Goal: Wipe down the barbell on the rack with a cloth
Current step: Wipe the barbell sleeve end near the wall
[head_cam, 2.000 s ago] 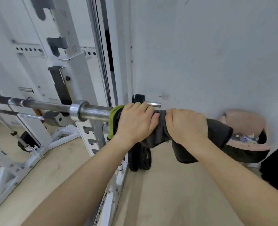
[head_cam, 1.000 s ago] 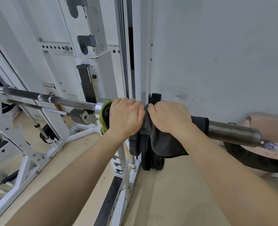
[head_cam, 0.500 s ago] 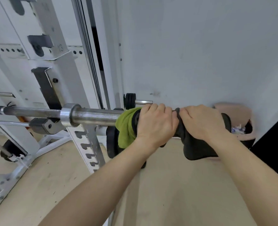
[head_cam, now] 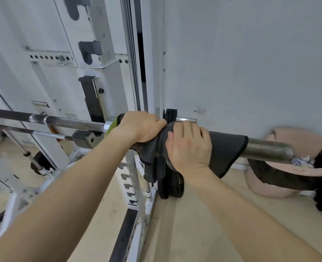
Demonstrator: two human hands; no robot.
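Note:
The steel barbell [head_cam: 266,149] lies across the white rack [head_cam: 103,76], its thick sleeve pointing right. A dark grey cloth [head_cam: 226,148] with a green edge is wrapped round the sleeve next to the collar. My left hand [head_cam: 139,127] grips the cloth and sleeve right at the collar. My right hand [head_cam: 189,148] grips the cloth round the sleeve just to the right of it, touching the left hand. The bare end of the sleeve shows to the right of the cloth. The thin shaft [head_cam: 65,121] runs off to the left.
A grey wall [head_cam: 251,63] stands close behind the sleeve. A pink bin [head_cam: 296,178] with a black liner sits on the floor under the sleeve's end. Black weight plates [head_cam: 172,186] hang on a peg by the rack's upright. The rack's base rails cross the wooden floor at left.
Both hands slid the cloth left along the sleeve, back to the collar. The sleeve's right end, covered half a second ago, is bare again.

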